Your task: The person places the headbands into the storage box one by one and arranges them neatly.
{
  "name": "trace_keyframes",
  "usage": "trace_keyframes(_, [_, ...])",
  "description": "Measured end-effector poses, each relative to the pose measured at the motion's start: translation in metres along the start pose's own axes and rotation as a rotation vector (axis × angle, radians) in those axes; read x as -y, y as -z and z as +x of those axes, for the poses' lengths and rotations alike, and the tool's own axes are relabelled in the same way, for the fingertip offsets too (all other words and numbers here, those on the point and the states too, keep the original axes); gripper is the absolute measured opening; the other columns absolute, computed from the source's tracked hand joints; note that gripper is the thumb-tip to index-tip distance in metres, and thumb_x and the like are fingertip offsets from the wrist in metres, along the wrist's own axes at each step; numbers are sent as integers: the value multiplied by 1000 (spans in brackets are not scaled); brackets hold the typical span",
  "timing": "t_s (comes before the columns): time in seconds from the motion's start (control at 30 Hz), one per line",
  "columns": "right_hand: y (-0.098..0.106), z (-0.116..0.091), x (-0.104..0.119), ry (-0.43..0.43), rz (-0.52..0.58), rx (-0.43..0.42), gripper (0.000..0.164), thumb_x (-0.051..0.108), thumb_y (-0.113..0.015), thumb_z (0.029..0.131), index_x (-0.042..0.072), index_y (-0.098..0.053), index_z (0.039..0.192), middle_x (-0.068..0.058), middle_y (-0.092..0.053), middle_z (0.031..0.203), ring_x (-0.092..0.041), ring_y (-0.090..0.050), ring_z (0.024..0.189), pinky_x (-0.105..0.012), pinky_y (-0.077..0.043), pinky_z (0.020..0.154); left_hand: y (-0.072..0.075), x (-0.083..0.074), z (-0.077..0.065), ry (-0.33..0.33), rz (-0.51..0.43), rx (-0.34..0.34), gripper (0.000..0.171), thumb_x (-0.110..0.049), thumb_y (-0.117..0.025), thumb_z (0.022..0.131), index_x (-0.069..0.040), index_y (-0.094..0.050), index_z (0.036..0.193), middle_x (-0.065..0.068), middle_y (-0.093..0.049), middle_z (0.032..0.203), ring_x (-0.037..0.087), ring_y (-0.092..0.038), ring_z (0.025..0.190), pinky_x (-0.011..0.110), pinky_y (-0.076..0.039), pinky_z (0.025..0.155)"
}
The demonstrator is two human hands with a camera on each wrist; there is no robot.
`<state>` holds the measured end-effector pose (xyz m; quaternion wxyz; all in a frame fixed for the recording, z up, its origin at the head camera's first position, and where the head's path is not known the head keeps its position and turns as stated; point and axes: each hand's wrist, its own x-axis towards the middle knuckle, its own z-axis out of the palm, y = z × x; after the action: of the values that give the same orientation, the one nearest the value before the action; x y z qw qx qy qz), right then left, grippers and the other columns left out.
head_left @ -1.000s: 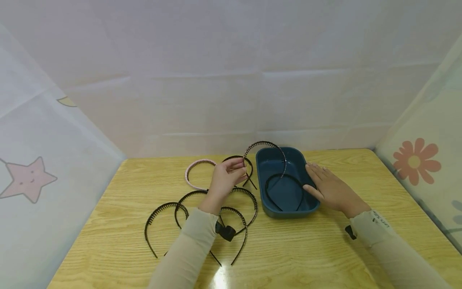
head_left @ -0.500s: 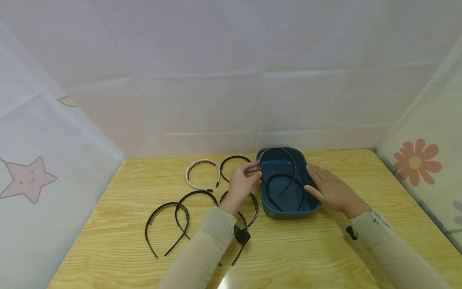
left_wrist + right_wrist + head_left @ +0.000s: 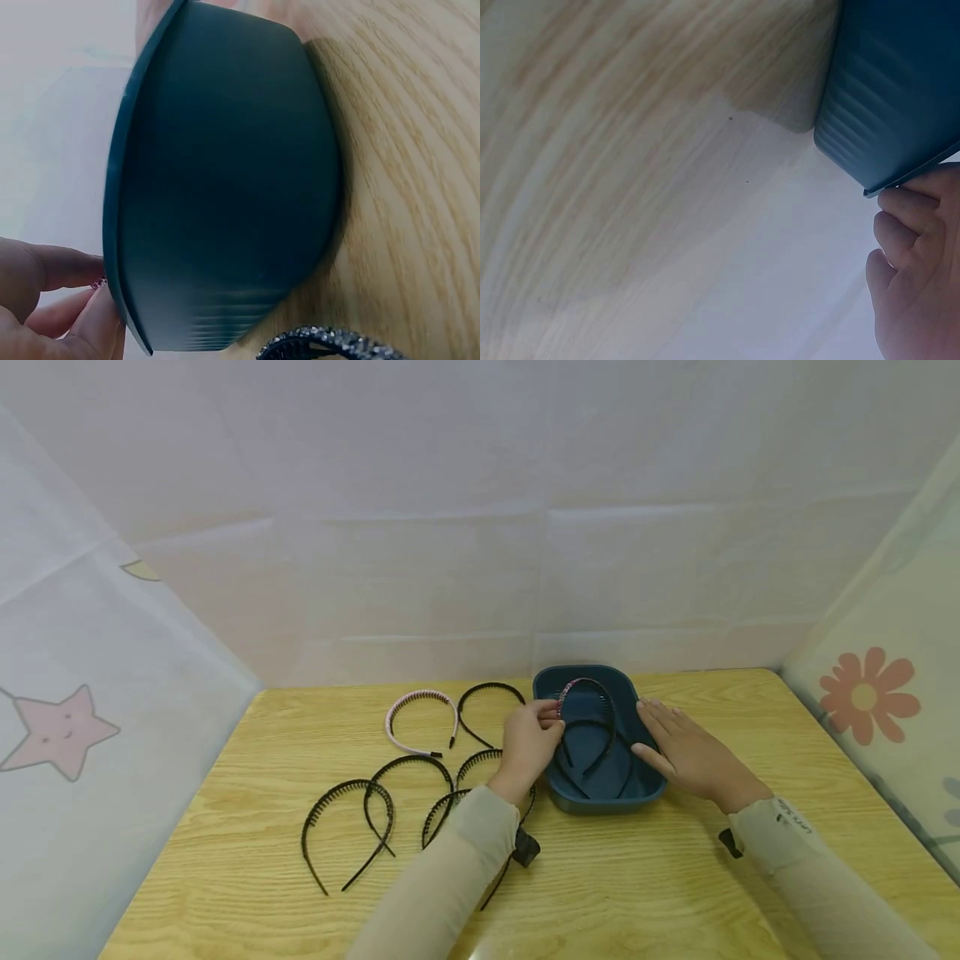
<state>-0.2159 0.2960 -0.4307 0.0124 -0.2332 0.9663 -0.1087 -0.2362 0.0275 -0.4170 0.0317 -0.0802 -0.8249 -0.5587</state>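
In the head view my left hand point(image 3: 531, 739) pinches one side of a toothed headband point(image 3: 587, 682) with a reddish glitter band. The headband is over the dark blue bin point(image 3: 555, 673), its two ends pointing down inside. A plain black headband point(image 3: 626, 758) lies on the bin's floor, partly behind the held one. My right hand point(image 3: 690, 756) rests with straight fingers on the bin's right rim. The left wrist view shows fingertips point(image 3: 94, 319) at the bin's rim with a bit of red glitter between them. In the right wrist view, the fingers point(image 3: 896, 232) touch the rim.
Left of the bin, a pink headband point(image 3: 397, 706) and a black headband point(image 3: 491, 685) lie at the back of the wooden table point(image 3: 247, 827). Several more black toothed headbands point(image 3: 309, 827) overlap nearer the front, some partly hidden by the left arm. White cloth point(image 3: 420, 568) stands behind.
My left hand has moved right, carrying the glitter headband from beside the bin to over its inside, lower now. The right hand has stayed on the rim.
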Motion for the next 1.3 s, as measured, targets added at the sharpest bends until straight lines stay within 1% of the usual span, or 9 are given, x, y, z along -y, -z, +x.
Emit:
trace_keyframes(0.23, [1,0,1,-2,-4,3,75,47,-42,109,-4,-19,160,-25,-17,165,-44,-15,152,-48,-6,127,-6,1,2,-61,169,-43,32,-4,-70,95,0,-68,127,12,-73,109,20,-70,97,25,-59,79])
trace_keyframes(0.43, [3,0,2,-3,-3,8,75,46,-42,109,-4,-19,159,-26,-17,165,-44,-15,152,-49,-7,127,-6,0,1,-112,335,-67,36,-9,-73,95,-3,-67,130,15,-66,115,25,-66,100,33,-59,81])
trace_keyframes(0.6, [4,-1,4,5,-6,-4,74,44,-44,109,-5,-21,159,-26,-18,165,-44,-17,151,-49,-8,126,-6,-2,-2,-124,407,-43,42,-11,-73,95,-2,-64,135,19,-62,131,31,-64,116,37,-59,91])
trace_keyframes(0.7, [5,-2,4,15,-5,-14,74,44,-44,109,-6,-21,158,-27,-19,164,-45,-18,151,-49,-8,126,-6,-3,-4,-145,454,-15,40,-12,-70,98,-2,-64,135,18,-62,134,27,-66,114,34,-58,92])
trace_keyframes(0.8, [4,-1,5,19,-4,-20,73,43,-45,109,-6,-22,158,-27,-20,164,-45,-19,151,-50,-8,126,-4,-4,-6,-157,449,22,35,-12,-66,100,-3,-66,133,17,-63,133,19,-71,83,26,-60,72])
trace_keyframes(0.9, [4,-1,5,18,-1,-19,72,40,-47,108,-5,-22,158,-27,-20,164,-45,-19,151,-49,-8,126,1,-7,-9,-159,404,55,30,-12,-64,101,-4,-67,130,17,-66,128,11,-59,60,21,-50,55])
trace_keyframes(0.97, [4,0,4,13,-1,-16,72,39,-48,108,-5,-22,158,-27,-20,164,-45,-18,151,-50,-9,126,6,-9,-11,-156,369,74,28,-12,-62,102,-5,-68,129,16,-67,124,12,-58,65,22,-47,55])
trace_keyframes(1.17, [5,0,5,2,-3,1,73,40,-47,108,-5,-20,159,-26,-19,164,-44,-17,151,-51,-8,126,26,-15,-20,-158,323,93,27,-16,-61,103,-9,-69,128,10,-70,120,23,-67,104,31,-57,77])
trace_keyframes(1.3, [5,-1,5,7,0,-6,73,43,-44,109,-6,-21,159,-27,-19,164,-45,-17,151,-51,-9,126,47,-15,-25,-126,298,101,28,-19,-59,104,-11,-68,130,6,-70,121,20,-66,108,37,-58,84])
